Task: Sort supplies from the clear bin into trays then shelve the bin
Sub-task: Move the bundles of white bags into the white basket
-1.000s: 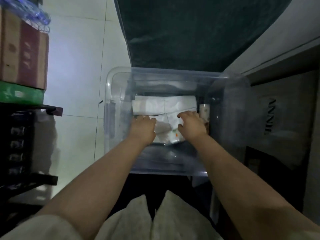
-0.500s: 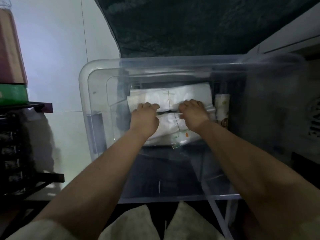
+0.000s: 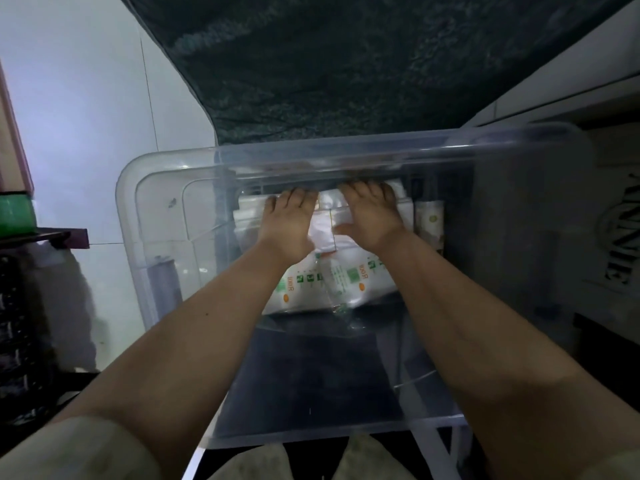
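A large clear plastic bin [image 3: 145, 216] stands on the floor in front of me. Inside it lies a stack of white plastic-wrapped packs [image 3: 332, 285] with green and orange print. My left hand [image 3: 287, 226] and my right hand [image 3: 369, 220] are both deep in the bin, palms down on the upper white packs, fingers curled over their far edge under the bin's far rim. A small white cylindrical container [image 3: 429, 220] stands just right of the packs.
A dark green rug [image 3: 346, 57] lies beyond the bin on the white tiled floor [image 3: 86, 116]. A dark shelf unit [image 3: 24, 306] with a green box [image 3: 15, 216] stands at the left. A printed bag [image 3: 620, 237] and furniture sit to the right.
My view has moved closer and lower over the bin. Both hands have slid farther forward over the white packs to their far edge, uncovering the printed packs nearer me.
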`<state>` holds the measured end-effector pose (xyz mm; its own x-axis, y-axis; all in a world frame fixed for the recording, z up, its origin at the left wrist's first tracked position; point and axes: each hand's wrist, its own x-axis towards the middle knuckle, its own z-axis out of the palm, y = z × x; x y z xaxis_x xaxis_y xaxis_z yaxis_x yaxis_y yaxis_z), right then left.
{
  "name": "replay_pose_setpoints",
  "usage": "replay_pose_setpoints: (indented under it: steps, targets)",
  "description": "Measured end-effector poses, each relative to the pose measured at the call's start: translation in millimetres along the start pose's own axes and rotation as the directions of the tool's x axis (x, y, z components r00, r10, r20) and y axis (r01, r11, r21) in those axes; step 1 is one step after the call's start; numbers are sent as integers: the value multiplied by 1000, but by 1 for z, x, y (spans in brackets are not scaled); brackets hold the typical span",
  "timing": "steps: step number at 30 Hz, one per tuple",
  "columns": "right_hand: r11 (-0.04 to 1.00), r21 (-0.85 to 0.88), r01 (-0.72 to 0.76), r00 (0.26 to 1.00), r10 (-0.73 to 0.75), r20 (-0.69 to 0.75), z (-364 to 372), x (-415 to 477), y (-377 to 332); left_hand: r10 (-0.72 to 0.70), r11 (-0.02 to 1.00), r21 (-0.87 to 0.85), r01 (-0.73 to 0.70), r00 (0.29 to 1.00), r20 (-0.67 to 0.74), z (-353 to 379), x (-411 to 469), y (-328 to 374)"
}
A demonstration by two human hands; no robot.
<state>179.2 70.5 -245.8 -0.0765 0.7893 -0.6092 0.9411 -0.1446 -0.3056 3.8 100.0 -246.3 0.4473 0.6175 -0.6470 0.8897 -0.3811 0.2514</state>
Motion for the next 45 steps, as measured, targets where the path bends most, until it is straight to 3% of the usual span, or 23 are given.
replay_pose_setpoints:
  steps: [6, 13, 18, 24, 27, 33, 42, 45]
  targets:
    - [979, -204, 27, 1000, -26, 8, 10, -5, -6, 2, 997, 77, 3, 998, -62, 5, -2, 9]
    - [998, -57, 0, 996, -5, -86, 3, -44, -13, 31, 999, -33, -31, 999, -16, -14, -29, 24]
    - [997, -66, 28, 946, -48, -322, -38, -118, -28, 108, 992, -43, -116, 980, -169, -55, -87, 47]
    - [995, -73, -71, 751, 6, -660, -85, -210, -66, 236, 968, 6, -250, 907, -349, -129, -154, 74]
    - [993, -40, -111, 654, 42, -755, -94, -256, -79, 318, 941, 16, -338, 868, -381, -152, -181, 86]
    - [924, 188, -334, 469, 335, -817, -78, -347, -116, 481, 859, 49, -509, 771, -418, -175, -233, 91]
    - [802, 287, -524, 196, 441, -876, -32, -494, -189, 714, 670, 157, -726, 570, -407, -175, -339, 128]
    - [748, 280, -602, 181, 469, -864, -6, -543, -198, 809, 548, 210, -809, 450, -379, -162, -379, 168]
